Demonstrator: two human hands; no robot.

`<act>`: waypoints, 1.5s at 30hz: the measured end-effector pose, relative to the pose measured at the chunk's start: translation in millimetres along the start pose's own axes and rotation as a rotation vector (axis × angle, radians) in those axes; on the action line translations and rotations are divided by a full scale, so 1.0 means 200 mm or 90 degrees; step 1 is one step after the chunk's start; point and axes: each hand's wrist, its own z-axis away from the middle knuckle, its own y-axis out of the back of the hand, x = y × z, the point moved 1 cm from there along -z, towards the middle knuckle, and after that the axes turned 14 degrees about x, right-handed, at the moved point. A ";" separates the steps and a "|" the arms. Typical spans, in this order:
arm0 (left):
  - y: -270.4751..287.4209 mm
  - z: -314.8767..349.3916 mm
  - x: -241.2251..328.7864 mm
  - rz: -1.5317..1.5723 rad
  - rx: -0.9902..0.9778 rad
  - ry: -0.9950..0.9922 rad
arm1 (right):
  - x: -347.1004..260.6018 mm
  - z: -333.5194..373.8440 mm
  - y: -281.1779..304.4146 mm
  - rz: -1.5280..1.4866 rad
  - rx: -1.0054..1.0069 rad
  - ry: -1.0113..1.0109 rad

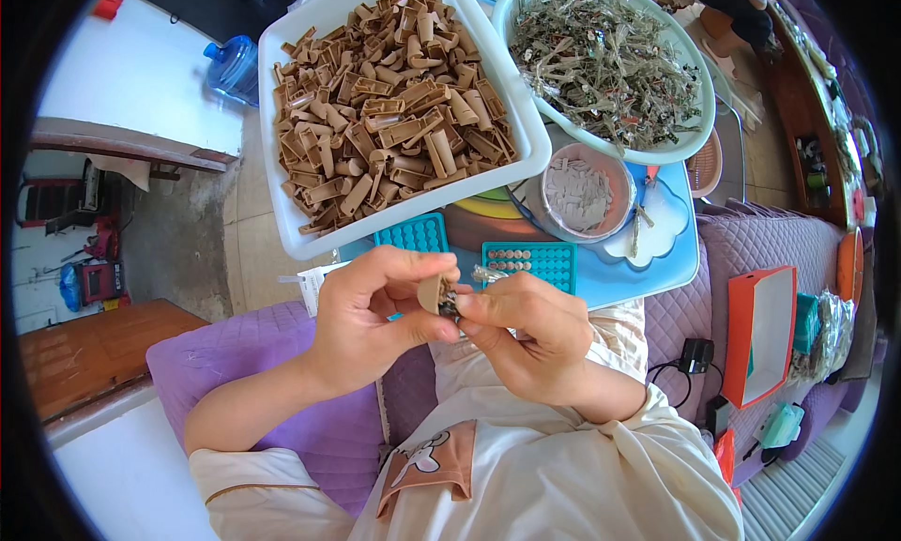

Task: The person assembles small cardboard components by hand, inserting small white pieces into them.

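Left hand (pixel 361 325), fingers gripping a brown shell (pixel 429 294), right hand (pixel 535 339), fingers pinching a small dark part (pixel 449 307), white tub (pixel 413 210) far left

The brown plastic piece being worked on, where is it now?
Near the head view's centre, the piece is pinched in the left hand, just left of the right hand.

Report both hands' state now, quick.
Left hand: closed, holding a light brown plastic piece between thumb and fingers.
Right hand: closed, fingertips pinching a small dark part at that piece.
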 end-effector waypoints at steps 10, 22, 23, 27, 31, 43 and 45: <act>-0.01 -0.02 0.00 0.094 0.087 0.198 | 0.06 0.05 -0.04 -0.008 -0.015 -0.100; -0.01 -0.04 -0.02 0.220 0.088 0.319 | 0.08 0.04 -0.06 0.091 -0.057 -0.065; -0.01 -0.04 -0.02 0.220 0.089 0.320 | 0.09 0.05 -0.06 0.112 -0.033 -0.020; -0.01 -0.05 -0.01 0.189 0.081 0.314 | 0.10 0.05 -0.07 0.188 0.016 0.055; -0.01 -0.05 0.01 0.128 0.099 0.310 | 0.09 0.04 -0.07 0.172 -0.010 0.055; -0.02 -0.03 -0.01 -0.021 0.120 0.253 | 0.10 0.06 -0.07 0.136 -0.019 -0.008; -0.01 -0.04 0.00 -0.049 0.108 0.243 | 0.09 0.06 -0.07 0.136 -0.015 -0.041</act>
